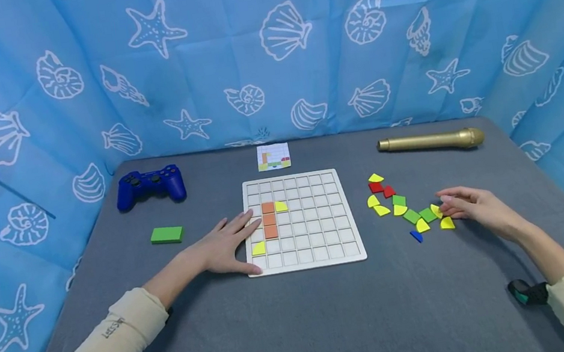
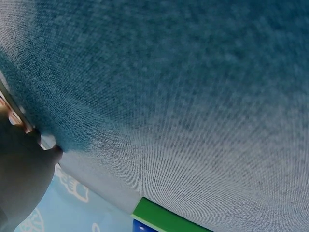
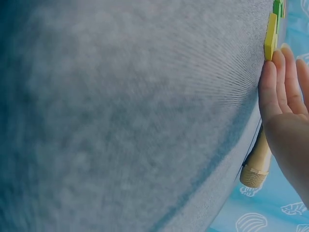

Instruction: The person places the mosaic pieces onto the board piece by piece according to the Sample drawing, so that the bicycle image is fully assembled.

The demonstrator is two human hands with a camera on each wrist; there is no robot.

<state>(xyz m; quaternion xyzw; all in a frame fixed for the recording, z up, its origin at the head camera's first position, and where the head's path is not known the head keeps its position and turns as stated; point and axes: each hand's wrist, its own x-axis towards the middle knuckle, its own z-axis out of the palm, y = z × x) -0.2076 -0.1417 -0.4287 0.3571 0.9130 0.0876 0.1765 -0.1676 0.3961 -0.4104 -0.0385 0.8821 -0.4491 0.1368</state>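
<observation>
My left hand [image 1: 223,249] rests with spread fingers on the left edge of a white grid board [image 1: 351,214]. In the board's cells lie a column of orange squares [image 1: 269,219], a yellow quarter-circle tile [image 1: 281,206] to their upper right and another yellow tile [image 1: 258,248] at lower left. Over the right end of a group of loose tiles, my right hand [image 1: 479,212] has its fingertips at a yellow quarter-circle tile [image 1: 437,210]. The right wrist view shows those fingers [image 3: 283,92] nearly straight, right by a yellow tile [image 3: 271,38].
Green tiles [image 1: 411,216], red tiles [image 1: 375,187] and a blue tile [image 1: 417,236] lie among the loose yellow ones. Behind the board is a printed pattern card [image 1: 273,157]. A gold microphone [image 1: 425,143], a blue game controller [image 1: 150,186] and a green block [image 1: 167,235] lie around.
</observation>
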